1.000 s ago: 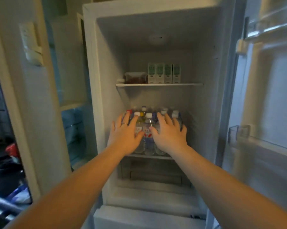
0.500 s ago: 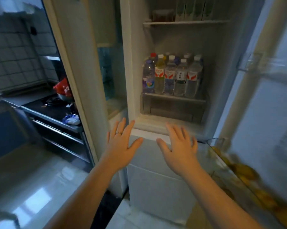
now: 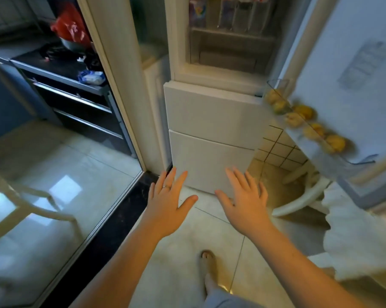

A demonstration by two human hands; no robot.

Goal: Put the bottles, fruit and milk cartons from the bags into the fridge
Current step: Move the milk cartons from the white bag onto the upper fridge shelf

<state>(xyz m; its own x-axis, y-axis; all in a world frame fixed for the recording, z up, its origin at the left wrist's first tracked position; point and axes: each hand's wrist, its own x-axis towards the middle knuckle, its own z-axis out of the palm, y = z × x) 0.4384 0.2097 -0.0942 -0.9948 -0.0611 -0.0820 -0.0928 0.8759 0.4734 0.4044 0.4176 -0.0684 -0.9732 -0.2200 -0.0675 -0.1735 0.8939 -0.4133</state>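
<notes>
The white fridge (image 3: 209, 112) stands open ahead of me. A row of bottles (image 3: 229, 12) fills its shelf at the top edge of the view, cut off above. Several yellow fruits (image 3: 303, 121) lie in the clear door bin (image 3: 276, 87) of the open door on the right. My left hand (image 3: 167, 203) and my right hand (image 3: 245, 201) hover side by side above the floor, in front of the fridge's lower drawers. Both are empty, palms down, fingers spread. No bag or milk carton is in view.
A glass partition and white door frame (image 3: 121, 85) stand to the left, with a dark kitchen counter (image 3: 61, 70) and red bag (image 3: 70, 27) behind. A white ruffled cloth (image 3: 354, 230) hangs at right. My foot (image 3: 207, 265) rests on the tiled floor.
My hands left the bottles on the shelf and dropped low, empty. My view tilted down from the shelves to the fridge's lower drawers and the floor.
</notes>
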